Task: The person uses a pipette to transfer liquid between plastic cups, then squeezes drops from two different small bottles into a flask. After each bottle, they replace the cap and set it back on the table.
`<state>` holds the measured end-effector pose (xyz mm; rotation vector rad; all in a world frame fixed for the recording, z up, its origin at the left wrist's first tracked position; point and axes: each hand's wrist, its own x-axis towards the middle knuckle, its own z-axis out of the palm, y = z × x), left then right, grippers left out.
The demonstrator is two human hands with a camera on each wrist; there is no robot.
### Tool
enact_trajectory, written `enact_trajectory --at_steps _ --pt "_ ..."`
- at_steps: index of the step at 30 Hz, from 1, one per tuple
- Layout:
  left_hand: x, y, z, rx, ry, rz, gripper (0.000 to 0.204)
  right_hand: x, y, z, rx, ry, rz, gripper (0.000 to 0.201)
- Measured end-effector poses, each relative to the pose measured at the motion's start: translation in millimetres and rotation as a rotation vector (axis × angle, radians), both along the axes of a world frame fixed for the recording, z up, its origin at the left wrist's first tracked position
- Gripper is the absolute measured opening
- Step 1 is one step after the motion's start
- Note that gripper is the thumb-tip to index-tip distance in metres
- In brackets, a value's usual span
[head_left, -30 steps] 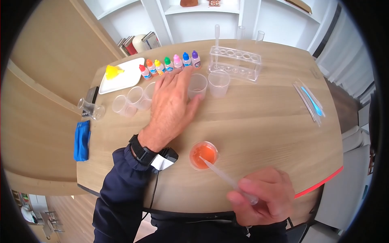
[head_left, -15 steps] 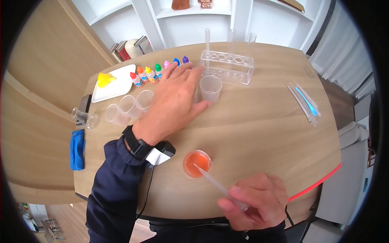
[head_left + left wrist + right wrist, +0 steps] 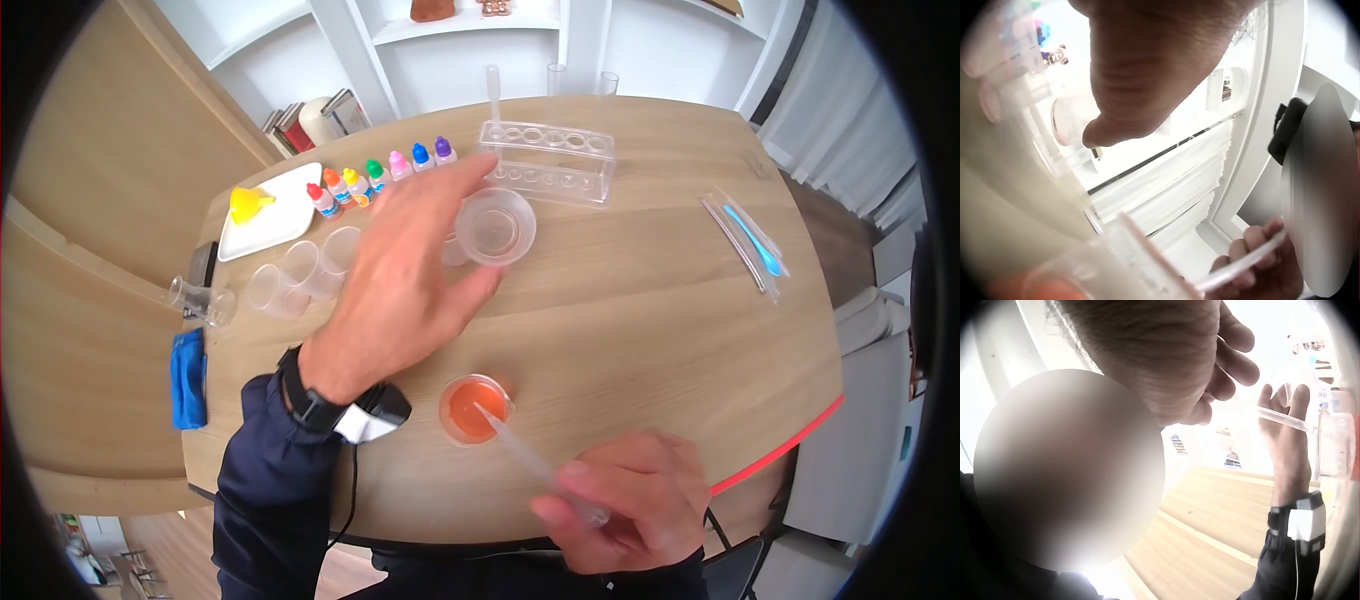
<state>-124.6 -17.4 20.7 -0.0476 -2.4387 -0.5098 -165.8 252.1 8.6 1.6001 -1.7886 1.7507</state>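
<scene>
Between thumb and fingers, my left hand (image 3: 395, 275) holds a clear plastic cup (image 3: 497, 228), its mouth tilted towards the head camera. The left wrist view shows that cup (image 3: 1071, 120) beside the thumb of the left hand (image 3: 1141, 69). My right hand (image 3: 635, 500) pinches a clear pipette (image 3: 522, 452), whose tip is in the orange liquid (image 3: 470, 408) of a small clear beaker near the table's front. In the right wrist view the pipette (image 3: 1282, 417) crosses in front of the left hand (image 3: 1290, 447).
Several clear cups (image 3: 300, 265) stand left of my left hand, behind them dropper bottles (image 3: 376, 175) and a white tray (image 3: 265, 238) with a yellow funnel (image 3: 248, 205). A test-tube rack (image 3: 548, 165) stands at the back, a flask (image 3: 205, 302) lies left, and wrapped sticks (image 3: 745, 245) lie right.
My left hand has moved from above the row of cups to the rightmost cup, gripped it and tilted it. The right hand still holds the pipette in the orange liquid.
</scene>
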Motion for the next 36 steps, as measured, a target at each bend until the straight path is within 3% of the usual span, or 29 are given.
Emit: enact_trajectory --at_steps 4,11,15,20,36 --pt "45.6 11.3 13.1 0.011 0.089 0.011 0.086 -0.1 2.9 -0.7 -0.017 0.004 0.015 0.04" --pt "107.8 28.5 -4.6 -0.045 0.093 0.085 0.083 5.6 17.6 -10.0 -0.118 0.003 0.057 0.041" --pt "111.8 41.2 -9.4 -0.045 0.121 0.061 0.082 10.3 7.2 -10.1 -0.193 -0.047 0.046 0.045" --pt "113.9 45.1 -9.9 -0.096 0.122 -0.008 0.092 14.1 5.9 -3.4 -0.034 0.005 0.001 0.052" --pt "116.7 54.0 -14.8 -0.11 0.114 -0.008 0.101 12.2 -12.9 -7.6 -0.116 0.105 -0.002 0.038"
